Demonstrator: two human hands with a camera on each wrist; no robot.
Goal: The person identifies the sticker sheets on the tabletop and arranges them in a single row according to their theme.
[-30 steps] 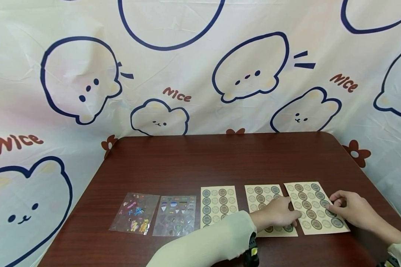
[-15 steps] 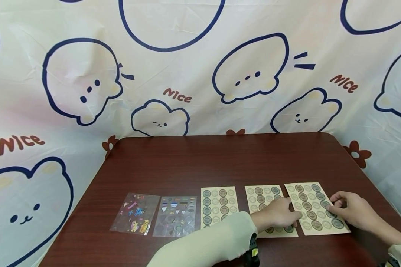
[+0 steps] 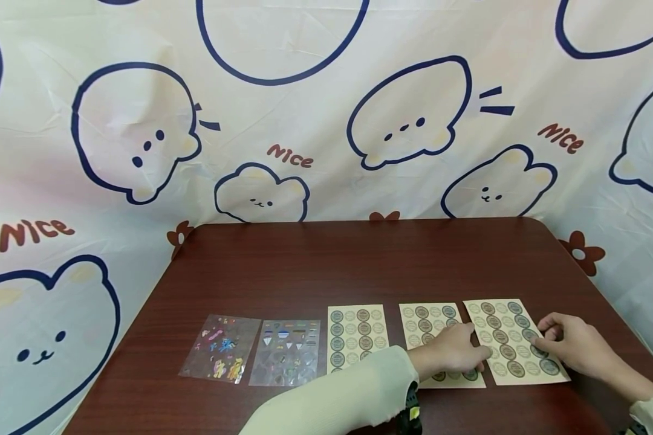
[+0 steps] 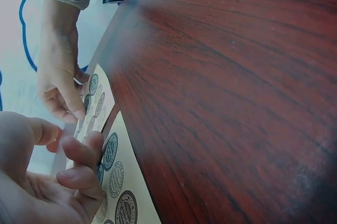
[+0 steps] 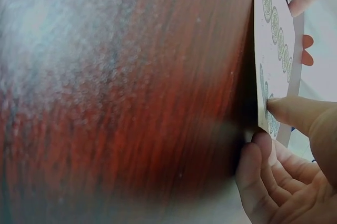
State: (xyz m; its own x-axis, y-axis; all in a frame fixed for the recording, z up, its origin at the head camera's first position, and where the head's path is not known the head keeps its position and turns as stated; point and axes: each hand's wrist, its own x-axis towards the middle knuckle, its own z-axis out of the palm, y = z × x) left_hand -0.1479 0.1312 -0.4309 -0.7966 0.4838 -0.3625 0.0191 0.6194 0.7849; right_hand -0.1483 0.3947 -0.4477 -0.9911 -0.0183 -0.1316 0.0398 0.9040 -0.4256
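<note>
A cream sheet of round stickers (image 3: 514, 341), printed in green and brown rings, lies at the right of the row, slightly turned. My right hand (image 3: 574, 344) pinches its right edge, thumb on top and fingertips below; the right wrist view shows that edge slightly raised. My left hand (image 3: 451, 349) lies over the neighbouring sticker sheet (image 3: 427, 314) and partly covers it. One left digit touches the left edge of the rightmost sheet, while the other fingers are loosely bent in the left wrist view. A third round-sticker sheet (image 3: 350, 332) lies further left, its lower part behind my left sleeve.
Left of these lie a clear sheet with small faint stickers (image 3: 285, 350) and a clear sheet with colourful figure stickers (image 3: 223, 347). All are on a dark red-brown wooden table (image 3: 359, 260). A cartoon-printed cloth (image 3: 326, 121) hangs behind it.
Both hands stay in almost the same place on the rightmost sheet. The whole head view has shifted very slightly; no sheet has visibly moved on the table.
</note>
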